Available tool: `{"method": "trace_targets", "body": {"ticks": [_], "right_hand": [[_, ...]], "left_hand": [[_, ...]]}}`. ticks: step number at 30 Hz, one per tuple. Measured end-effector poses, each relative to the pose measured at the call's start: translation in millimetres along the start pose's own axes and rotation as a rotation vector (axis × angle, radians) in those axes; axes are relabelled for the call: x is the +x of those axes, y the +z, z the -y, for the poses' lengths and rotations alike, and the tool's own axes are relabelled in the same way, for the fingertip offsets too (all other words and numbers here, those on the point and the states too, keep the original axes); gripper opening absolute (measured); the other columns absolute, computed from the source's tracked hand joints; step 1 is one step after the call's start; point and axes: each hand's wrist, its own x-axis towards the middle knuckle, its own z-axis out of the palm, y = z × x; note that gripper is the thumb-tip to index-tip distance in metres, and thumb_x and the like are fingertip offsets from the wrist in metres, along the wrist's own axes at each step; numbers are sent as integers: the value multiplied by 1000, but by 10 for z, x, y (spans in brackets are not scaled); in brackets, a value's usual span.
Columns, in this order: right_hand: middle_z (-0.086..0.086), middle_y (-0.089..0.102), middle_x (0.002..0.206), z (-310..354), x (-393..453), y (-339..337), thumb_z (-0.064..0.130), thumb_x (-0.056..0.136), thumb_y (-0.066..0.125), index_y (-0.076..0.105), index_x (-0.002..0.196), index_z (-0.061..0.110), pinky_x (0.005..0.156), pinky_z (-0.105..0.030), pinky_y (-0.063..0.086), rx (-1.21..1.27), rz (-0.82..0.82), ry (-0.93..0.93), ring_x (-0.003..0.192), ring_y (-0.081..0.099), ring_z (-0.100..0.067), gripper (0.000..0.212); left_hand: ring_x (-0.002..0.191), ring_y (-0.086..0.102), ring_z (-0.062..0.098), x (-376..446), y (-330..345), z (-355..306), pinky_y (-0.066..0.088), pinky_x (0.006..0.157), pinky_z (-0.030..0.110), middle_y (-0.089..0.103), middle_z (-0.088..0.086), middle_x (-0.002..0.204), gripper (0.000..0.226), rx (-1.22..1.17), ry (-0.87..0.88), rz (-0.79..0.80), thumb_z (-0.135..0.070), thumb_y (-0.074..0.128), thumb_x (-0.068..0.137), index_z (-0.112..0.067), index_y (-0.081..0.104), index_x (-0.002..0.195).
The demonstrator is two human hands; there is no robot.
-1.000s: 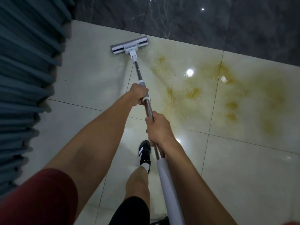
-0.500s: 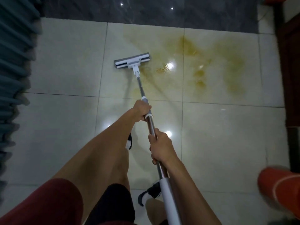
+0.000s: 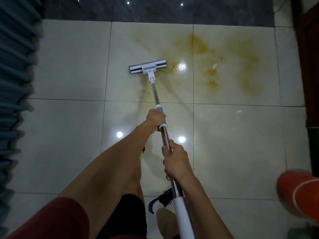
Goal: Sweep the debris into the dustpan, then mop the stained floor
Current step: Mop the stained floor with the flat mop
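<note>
1. Left hand (image 3: 155,120): the arm extends from 7 o'clock toward the frame centre, nearly straight at the elbow. The fingers are curled round the grey collar of the mop handle (image 3: 156,95), and the hand grips it just above a white ring.
2. Right hand (image 3: 176,163): the forearm enters from 5 o'clock. The fingers and thumb wrap the bare metal section of the handle, below the left hand and apart from it. The back of the hand faces the camera.
3. The handle runs from the lower edge at 6 o'clock, where a white sleeve covers it, up to the mop head (image 3: 148,66), tilting slightly toward 11 o'clock.
4. The mop head lies flat on the pale tiled floor (image 3: 69,66), above frame centre at 12 o'clock. Its long axis runs left to right, with the right end slightly higher in the frame.
5. The yellow-brown stain (image 3: 224,66) spreads from the right end of the mop head toward 2 o'clock, across a tile joint. Its near edge touches the head's right end.
6. A dark shoe (image 3: 164,197) shows at 6 o'clock, just left of the handle.
7. A blurred orange object (image 3: 298,194) sits at 4 o'clock. What it is cannot be determined.
8. Grey-blue pleated fabric (image 3: 15,83) fills the edge at 9 o'clock.
</note>
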Motion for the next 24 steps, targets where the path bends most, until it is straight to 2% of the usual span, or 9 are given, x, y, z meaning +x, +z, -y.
{"method": "trace_targets", "body": {"ticks": [3, 8, 12, 16, 19, 21, 23, 24], "right_hand": [[-6, 52, 72, 192, 196, 84, 23, 104, 43, 55, 112, 19, 38, -26, 46, 3, 1, 7, 47, 49, -17, 15], [-6, 53, 75, 828, 794, 300, 22, 104, 43, 55, 114, 21, 39, -24, 46, 47, -3, 11, 49, 50, -16, 15], [-3, 54, 78, 1516, 1476, 463, 24, 103, 45, 56, 116, 17, 57, -30, 52, 17, -32, -42, 60, 53, -14, 18], [-5, 55, 80, 2268, 2114, 556, 25, 102, 45, 56, 115, 15, 65, -42, 59, 19, -38, -42, 61, 53, -18, 20], [-10, 57, 81, 2824, 2510, 543, 23, 102, 44, 55, 113, 12, 49, -34, 53, 47, -35, -30, 52, 52, -20, 19], [-12, 56, 79, 3158, 2702, 519, 20, 103, 43, 54, 113, 10, 39, -24, 45, 91, -33, -6, 45, 49, -20, 18], [-12, 55, 78, 3350, 2822, 501, 18, 103, 43, 53, 113, 8, 36, -22, 41, 103, -29, -4, 42, 48, -19, 18], [-12, 54, 77, 3381, 2834, 489, 18, 103, 43, 53, 112, 8, 35, -22, 41, 102, -28, -3, 41, 48, -19, 17]], "left_hand": [[83, 72, 42, 192, -109, -161, 60, 69, 60, 67, 23, 103, 30, 26, 4, -2, -12, 70, 92, 2, 60, 116], [83, 70, 39, 717, -453, -788, 61, 71, 59, 67, 23, 109, 32, 24, 47, -3, -14, 69, 93, -1, 62, 121], [79, 68, 36, 1250, -776, -1529, 61, 73, 56, 66, 21, 109, 36, 11, 62, 19, -17, 67, 95, -7, 59, 128], [74, 65, 33, 1762, -1076, -2263, 61, 72, 49, 65, 19, 104, 39, -22, 85, 60, -20, 63, 97, -10, 55, 134], [70, 64, 31, 2059, -1256, -2802, 59, 68, 44, 62, 15, 93, 28, -10, 123, 80, -19, 61, 98, -6, 59, 123], [61, 64, 29, 2219, -1344, -3119, 59, 65, 43, 61, 15, 91, 14, -18, 136, 63, -18, 60, 99, -6, 61, 106], [58, 64, 30, 2316, -1393, -3354, 60, 63, 44, 61, 17, 90, 13, -28, 130, 41, -17, 56, 101, -7, 58, 93], [60, 65, 31, 2338, -1396, -3414, 60, 63, 46, 60, 18, 90, 13, -15, 126, 42, -15, 56, 101, -6, 56, 93]]}}
